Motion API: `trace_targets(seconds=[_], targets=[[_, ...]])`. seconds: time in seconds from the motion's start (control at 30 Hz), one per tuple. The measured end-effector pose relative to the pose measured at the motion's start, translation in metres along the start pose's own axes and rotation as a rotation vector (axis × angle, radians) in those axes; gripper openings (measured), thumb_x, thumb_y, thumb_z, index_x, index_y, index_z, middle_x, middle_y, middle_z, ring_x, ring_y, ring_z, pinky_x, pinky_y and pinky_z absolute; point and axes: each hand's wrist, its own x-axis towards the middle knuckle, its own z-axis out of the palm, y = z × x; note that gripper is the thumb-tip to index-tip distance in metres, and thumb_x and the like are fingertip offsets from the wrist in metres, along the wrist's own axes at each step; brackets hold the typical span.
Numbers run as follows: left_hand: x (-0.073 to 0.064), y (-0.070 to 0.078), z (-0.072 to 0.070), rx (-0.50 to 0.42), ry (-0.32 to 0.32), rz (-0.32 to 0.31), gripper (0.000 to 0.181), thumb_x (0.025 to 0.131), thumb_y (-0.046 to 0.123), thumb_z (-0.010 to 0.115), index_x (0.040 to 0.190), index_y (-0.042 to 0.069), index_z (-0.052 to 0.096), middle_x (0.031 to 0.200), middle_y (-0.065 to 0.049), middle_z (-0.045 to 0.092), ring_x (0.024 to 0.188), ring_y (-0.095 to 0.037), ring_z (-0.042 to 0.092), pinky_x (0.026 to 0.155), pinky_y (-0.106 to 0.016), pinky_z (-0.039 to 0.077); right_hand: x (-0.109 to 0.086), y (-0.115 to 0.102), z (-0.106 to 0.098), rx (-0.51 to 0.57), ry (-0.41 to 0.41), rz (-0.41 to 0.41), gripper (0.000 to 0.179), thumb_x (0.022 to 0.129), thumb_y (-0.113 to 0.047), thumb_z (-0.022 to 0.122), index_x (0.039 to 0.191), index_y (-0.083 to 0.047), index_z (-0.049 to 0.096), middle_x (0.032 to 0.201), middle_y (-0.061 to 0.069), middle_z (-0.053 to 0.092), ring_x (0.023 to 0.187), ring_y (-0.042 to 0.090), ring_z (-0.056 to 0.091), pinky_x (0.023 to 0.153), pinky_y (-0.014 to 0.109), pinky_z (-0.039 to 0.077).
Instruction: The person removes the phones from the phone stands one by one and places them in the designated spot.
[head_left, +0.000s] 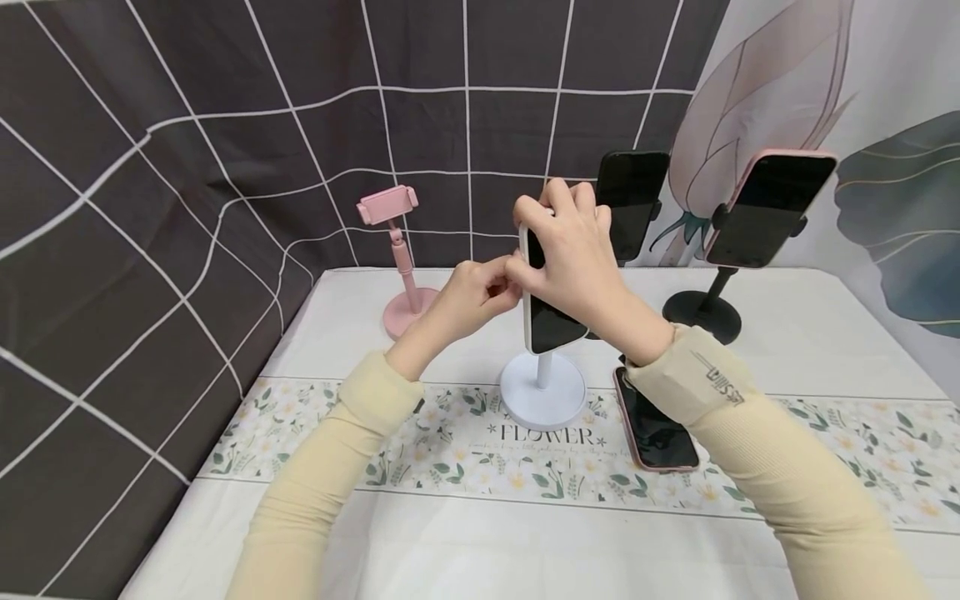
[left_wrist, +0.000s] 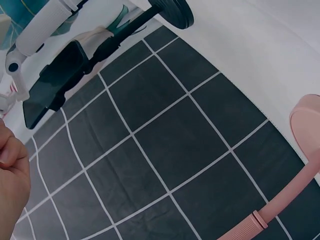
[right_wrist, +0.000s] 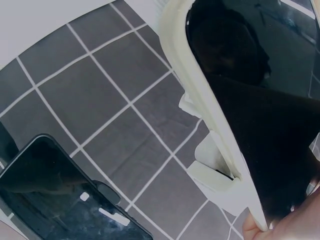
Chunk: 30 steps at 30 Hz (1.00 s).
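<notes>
My right hand [head_left: 573, 250] reaches over the top of a white-cased phone [head_left: 553, 325] and grips it, fingers over the upper edge and thumb across the front. The phone stands upright at the head of a white phone stand [head_left: 543, 408], whose round base rests on the table. A white clamp piece [right_wrist: 215, 177] shows at the phone's edge in the right wrist view. My left hand [head_left: 476, 296] is at the phone's left edge, thumb and forefinger pinched together at the stand's holder; the exact contact is hidden. In the left wrist view, curled left fingers [left_wrist: 11, 150] show beside the stand.
An unloaded pink phone stand [head_left: 405, 258] is at the back left. A black phone [head_left: 630, 196] and a pink-cased phone [head_left: 772, 208] sit in black stands at the back right. Another phone [head_left: 660, 425] lies flat under my right forearm. A dark grid curtain [head_left: 420, 67] hangs behind.
</notes>
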Motion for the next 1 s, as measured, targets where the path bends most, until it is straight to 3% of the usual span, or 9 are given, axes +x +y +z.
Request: trace_targets(seconds=[0.43,0.8,1.0], targets=[[0.0039,0.0021,-0.0012,0.055,-0.051,-0.048,0.007,0.081,0.006,0.055,0.078,0.005,0.048,0.056,-0.003,0.042,0.052,-0.012,0.037,0.053,-0.020,0.028,-0.0042,-0.0029,0.0031,-0.054,0.015,-0.035,0.015,0.075,-0.014,0.052,0.090,-0.010,0.051,0.093,0.013,0.046,0.089,0.034,0.036,0.068,0.046,0.026],[0.0084,-0.0006,0.0011,-0.156,-0.057,-0.148,0.019,0.076,-0.002,0.057,0.066,0.007,0.045,0.055,0.002,0.037,0.053,-0.009,0.035,0.055,-0.019,0.028,-0.0058,-0.0027,0.0053,-0.046,0.036,-0.042,0.013,0.077,-0.015,0.052,0.090,-0.010,0.052,0.094,0.013,0.047,0.088,0.034,0.036,0.070,0.048,0.027],[0.0088,-0.0008,0.0004,-0.178,-0.071,-0.170,0.020,0.077,-0.003,0.057,0.066,0.007,0.044,0.055,0.003,0.037,0.053,-0.010,0.035,0.055,-0.020,0.028,-0.0059,-0.0024,0.0059,-0.047,0.043,-0.047,0.012,0.078,-0.015,0.052,0.089,-0.010,0.052,0.094,0.013,0.047,0.088,0.033,0.036,0.070,0.047,0.027]])
